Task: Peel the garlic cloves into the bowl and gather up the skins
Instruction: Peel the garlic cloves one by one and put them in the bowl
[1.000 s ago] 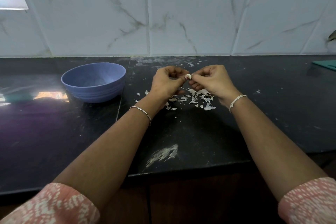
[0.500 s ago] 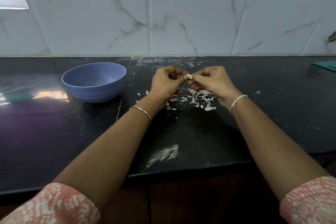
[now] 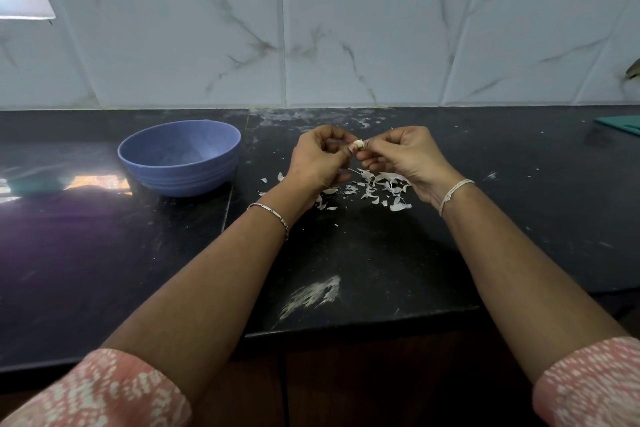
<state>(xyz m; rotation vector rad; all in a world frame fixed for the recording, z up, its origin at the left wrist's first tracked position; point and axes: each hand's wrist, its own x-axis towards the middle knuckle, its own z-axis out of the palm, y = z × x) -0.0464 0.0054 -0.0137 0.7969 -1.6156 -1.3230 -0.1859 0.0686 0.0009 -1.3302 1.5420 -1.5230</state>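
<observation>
Mid-peel: left hand [image 3: 320,158] & right hand [image 3: 403,156] both pinch one garlic clove [image 3: 358,144] above the counter [image 3: 381,253]. Skins [image 3: 374,189] lie scattered below, not gathered. Bowl [image 3: 180,158] sits left; contents unclear.

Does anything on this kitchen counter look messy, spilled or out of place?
Yes, mildly. Torn garlic skins are scattered over the black counter under the left hand and right hand, which pinch a garlic clove. A pale powdery smear marks the counter near its front edge. The blue bowl sits upright; nothing looks broken.
</observation>
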